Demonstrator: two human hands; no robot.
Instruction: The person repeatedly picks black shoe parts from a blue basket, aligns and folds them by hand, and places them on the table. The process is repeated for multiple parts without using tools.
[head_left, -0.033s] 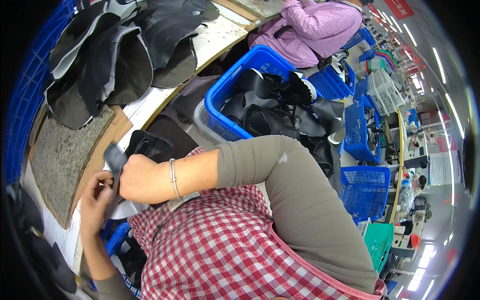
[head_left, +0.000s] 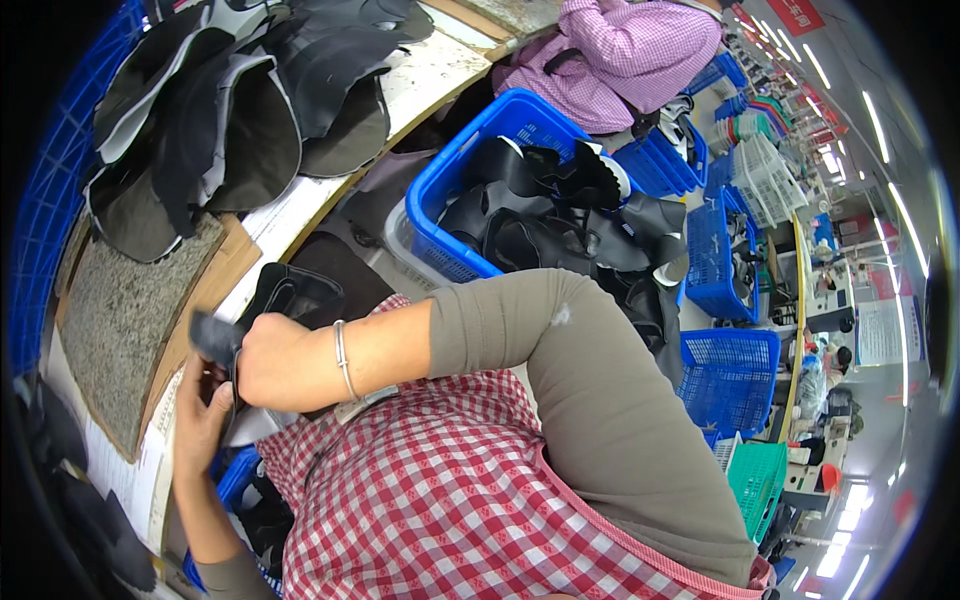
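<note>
My right hand (head_left: 282, 362), with a metal bracelet at its wrist, is closed in a fist at the near edge of the workbench. A dark leather shoe piece (head_left: 214, 336) sticks out of it to the left. My left hand (head_left: 203, 415) is just below, its thumb and bent fingers pressed on the same piece. Part of the piece is hidden behind the fist. A pale, whitish piece (head_left: 252, 426) hangs under both hands. Folded black shoe parts (head_left: 298, 292) lie just beyond my right hand.
Stacked black leather pieces (head_left: 240, 120) cover the far bench beside a rough grey board (head_left: 130, 320). A blue basket (head_left: 425, 205) full of black shoe parts stands to the right. Further off are an empty-looking blue crate (head_left: 735, 375), a green basket (head_left: 757, 490) and a co-worker in checked clothing (head_left: 640, 60).
The free end of the leather piece has tipped down to the left from a more upright position. My left hand's fingers have shifted behind it; my right fist has barely moved.
</note>
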